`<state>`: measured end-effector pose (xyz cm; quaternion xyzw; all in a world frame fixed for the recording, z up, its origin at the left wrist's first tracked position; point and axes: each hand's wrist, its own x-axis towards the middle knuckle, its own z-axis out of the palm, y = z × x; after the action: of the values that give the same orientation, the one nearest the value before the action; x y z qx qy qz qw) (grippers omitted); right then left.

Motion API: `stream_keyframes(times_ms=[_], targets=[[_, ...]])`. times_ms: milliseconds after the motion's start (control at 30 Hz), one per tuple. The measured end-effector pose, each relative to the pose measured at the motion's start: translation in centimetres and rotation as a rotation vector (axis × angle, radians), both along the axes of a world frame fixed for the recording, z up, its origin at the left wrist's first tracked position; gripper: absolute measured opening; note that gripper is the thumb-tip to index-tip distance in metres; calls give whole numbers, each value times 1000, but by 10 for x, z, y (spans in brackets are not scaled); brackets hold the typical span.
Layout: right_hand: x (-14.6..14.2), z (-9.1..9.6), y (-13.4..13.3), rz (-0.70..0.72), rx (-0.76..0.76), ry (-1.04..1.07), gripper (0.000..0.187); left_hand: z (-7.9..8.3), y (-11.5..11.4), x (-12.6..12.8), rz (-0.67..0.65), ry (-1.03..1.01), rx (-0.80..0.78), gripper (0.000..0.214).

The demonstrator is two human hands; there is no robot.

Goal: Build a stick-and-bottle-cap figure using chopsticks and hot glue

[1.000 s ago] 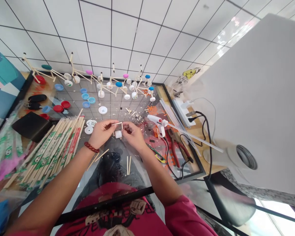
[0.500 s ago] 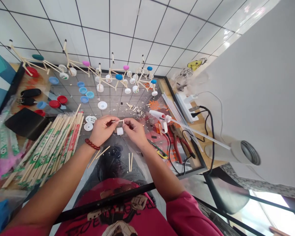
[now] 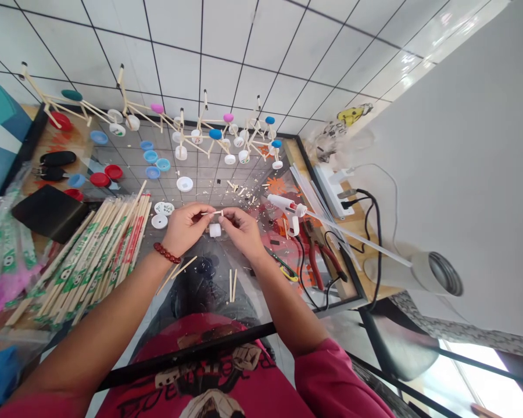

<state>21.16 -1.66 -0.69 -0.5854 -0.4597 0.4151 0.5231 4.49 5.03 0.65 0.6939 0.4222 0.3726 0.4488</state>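
My left hand (image 3: 186, 228), with a red bead bracelet (image 3: 166, 253) at its wrist, pinches a short thin wooden stick (image 3: 217, 212). My right hand (image 3: 243, 231) pinches at the stick's other end, where a small pale piece sits crosswise; its kind is too small to tell. Just under the fingertips a white bottle cap (image 3: 215, 230) rests on the glass tabletop. Cut stick pieces (image 3: 232, 285) lie nearer my body, with more pieces (image 3: 183, 269) by my left wrist. White caps (image 3: 159, 222) lie left of my left hand.
Stick models with cap wheels (image 3: 215, 134) line the tiled wall. A white glue gun (image 3: 286, 205), red-handled pliers (image 3: 322, 255) and a yellow-green cutter (image 3: 287, 273) lie at the right. Wrapped chopsticks (image 3: 98, 249) and a black box (image 3: 47, 213) are at the left.
The whole view has shifted slightly. Both hands stay together at the stick, with their grip much the same.
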Motion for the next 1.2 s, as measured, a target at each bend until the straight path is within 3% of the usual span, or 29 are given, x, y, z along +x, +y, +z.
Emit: stream_keyframes(times_ms=[300, 667, 833, 1067, 1200], targets=[[1, 0, 2, -43, -11, 4, 38, -3, 0, 1, -20, -33, -12, 25], [5, 2, 3, -64, -15, -3, 35, 11, 5, -2, -16, -200, -458, 59], [6, 4, 2, -42, -14, 25, 33, 15, 8, -2, -33, -319, -607, 59], [8, 8, 3, -28, -20, 79, 42, 12, 11, -8, -124, -305, -598, 46], [9, 7, 4, -30, -25, 106, 41, 14, 11, -7, -128, -297, -583, 49]])
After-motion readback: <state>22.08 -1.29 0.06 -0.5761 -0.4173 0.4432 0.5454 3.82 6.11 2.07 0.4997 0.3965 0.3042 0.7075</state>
